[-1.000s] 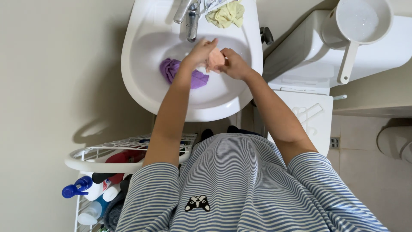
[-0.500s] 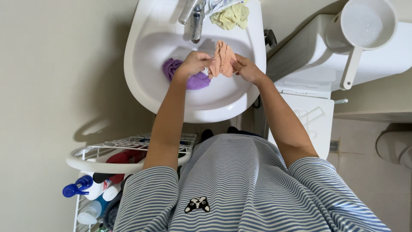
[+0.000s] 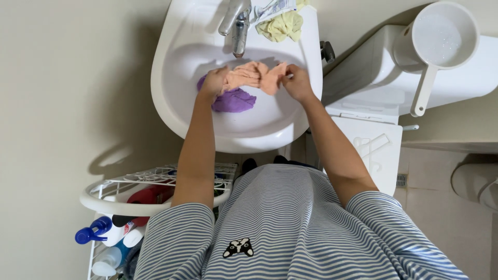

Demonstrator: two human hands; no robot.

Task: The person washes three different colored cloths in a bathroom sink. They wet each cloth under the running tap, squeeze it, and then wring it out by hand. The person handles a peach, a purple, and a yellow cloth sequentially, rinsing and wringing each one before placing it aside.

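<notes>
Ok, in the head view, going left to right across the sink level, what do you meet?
Left hand → peach-orange crumpled cloth stretched between both hands → right hand → white toilet cistern → white round plastic ladle.

faucet point(image 3: 236, 23) overhangs basin w/ purple cloth point(image 3: 233, 100), front basin free

Home bathroom: white sink point(image 3: 176, 98) w/ tap point(image 3: 237, 26), toilet tank point(image 3: 384, 72) beside it, tiled floor point(image 3: 446, 207), wire rack point(image 3: 155, 181) w/ cleaning bottles point(image 3: 93, 231), plastic scoop point(image 3: 438, 41) on tank.
</notes>
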